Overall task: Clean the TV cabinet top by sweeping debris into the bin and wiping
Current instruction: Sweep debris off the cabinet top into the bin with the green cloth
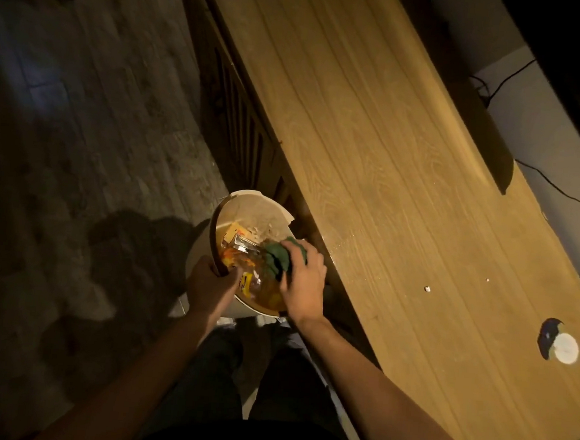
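Left hand (209, 281) gripping bin (249, 199) rim, right hand (303, 281) apparently clutching green cloth (279, 255) above it

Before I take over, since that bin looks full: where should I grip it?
Take the bin by its rim on the side away from the cabinet top, from above, as the left hand does. The rim is thin and open, and the right hand with the green cloth fills the cabinet side.

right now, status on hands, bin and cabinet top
Left hand clamped on bin rim, bin at cabinet edge. Right hand holds green cloth over bin. Crumbs remain on cabinet top. Nothing blocking.
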The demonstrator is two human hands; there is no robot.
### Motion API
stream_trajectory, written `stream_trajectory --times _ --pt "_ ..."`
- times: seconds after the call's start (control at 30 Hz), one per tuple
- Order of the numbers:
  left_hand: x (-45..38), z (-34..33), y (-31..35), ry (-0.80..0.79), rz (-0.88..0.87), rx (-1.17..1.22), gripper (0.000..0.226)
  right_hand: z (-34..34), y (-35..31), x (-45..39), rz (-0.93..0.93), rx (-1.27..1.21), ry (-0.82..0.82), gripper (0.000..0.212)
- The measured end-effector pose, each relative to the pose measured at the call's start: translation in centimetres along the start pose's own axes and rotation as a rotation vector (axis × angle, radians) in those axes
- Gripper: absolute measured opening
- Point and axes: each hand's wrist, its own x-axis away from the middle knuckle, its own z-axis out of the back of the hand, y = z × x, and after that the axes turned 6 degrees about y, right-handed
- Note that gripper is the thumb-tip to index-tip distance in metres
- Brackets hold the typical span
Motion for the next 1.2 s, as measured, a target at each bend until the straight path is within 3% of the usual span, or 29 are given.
stream_trajectory --times 0.27,0.43,0.7,0.83,1.0,1.2 --pt "1.7 -0.6 -1.5 0.047 0.013 -0.092 0.036 6.6 3.7 0.5 -0.11 -0.157 0.281 0.053" --pt "4.3 -2.5 -2.8 0.1 -0.017 -0.154 0.043 13.0 10.9 -0.5 -0.272 -0.172 0.433 0.052" --pt "6.0 -4.4 -4.8 0.196 -0.075 -0.219 0.033 24.6 28.1 -4.6 -0.563 0.002 0.526 0.045" --pt "6.4 -5.0 -6.2 0.248 -0.025 -0.238 0.032 26.9 34.3 -5.6 -0.686 0.074 0.462 0.044" --pt "7.5 -6.3 -6.5 0.297 -0.058 -0.222 0.032 25.0 34.8 -4.2 -0.626 0.104 0.479 0.047" --pt "8.3 -7.5 -6.2 0.311 -0.039 -0.223 0.035 19.3 27.8 -0.6 -0.42 0.094 0.46 0.052"
